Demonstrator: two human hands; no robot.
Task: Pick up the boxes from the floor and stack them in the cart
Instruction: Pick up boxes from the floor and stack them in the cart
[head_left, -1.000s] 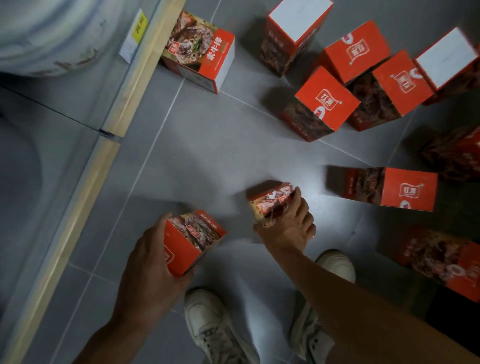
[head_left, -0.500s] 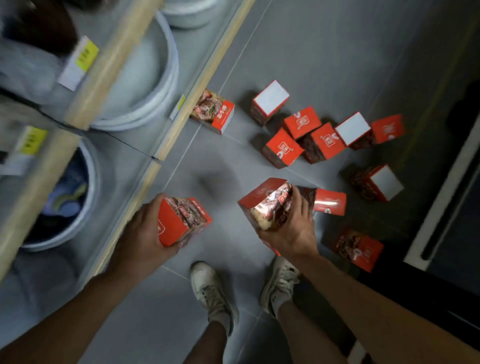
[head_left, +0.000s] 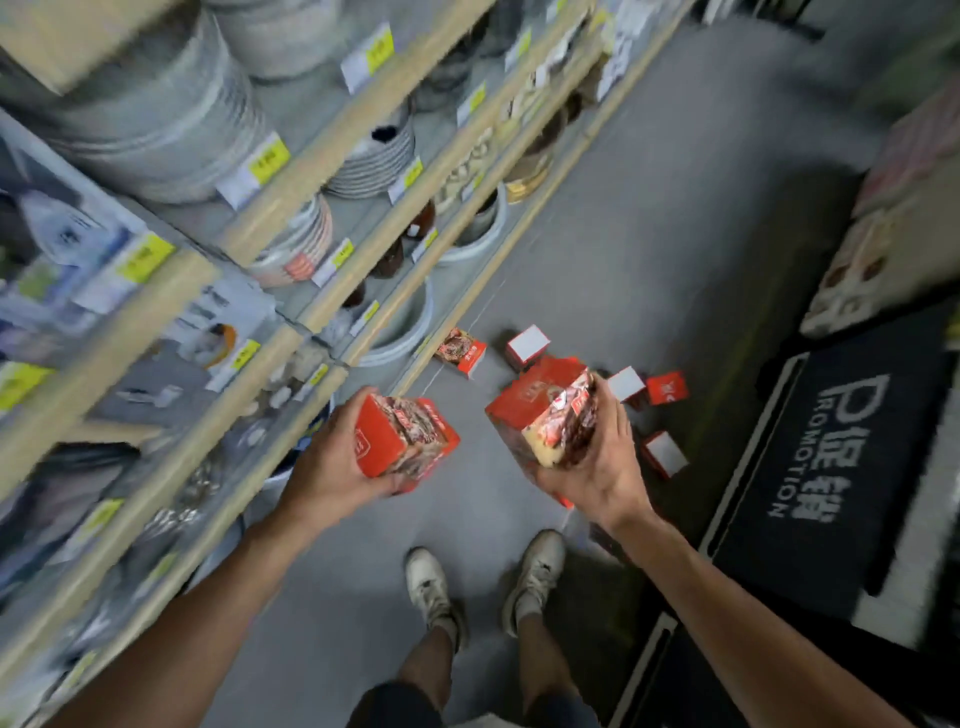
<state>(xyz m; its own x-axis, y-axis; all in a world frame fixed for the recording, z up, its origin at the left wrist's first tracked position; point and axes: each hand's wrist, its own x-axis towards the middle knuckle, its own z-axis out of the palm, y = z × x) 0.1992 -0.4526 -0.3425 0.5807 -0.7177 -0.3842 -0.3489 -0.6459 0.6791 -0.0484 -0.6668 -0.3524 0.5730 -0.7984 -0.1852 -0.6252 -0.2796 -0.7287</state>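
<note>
Boxes: one red box (head_left: 402, 441) is gripped in the left hand (head_left: 332, 467) | another box (head_left: 550, 415) is clasped by the right hand (head_left: 597, 467) | several boxes (head_left: 527, 345) are left on the far floor | cart is not seen; nothing stacked yet

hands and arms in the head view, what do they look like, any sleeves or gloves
Both forearms are bare up to the frame edge: no sleeves in view. The left hand and right hand wear no gloves; no watch, ring or band shows, though the frame is somewhat blurred. Further down: dark shorts and pale sneakers.
</note>
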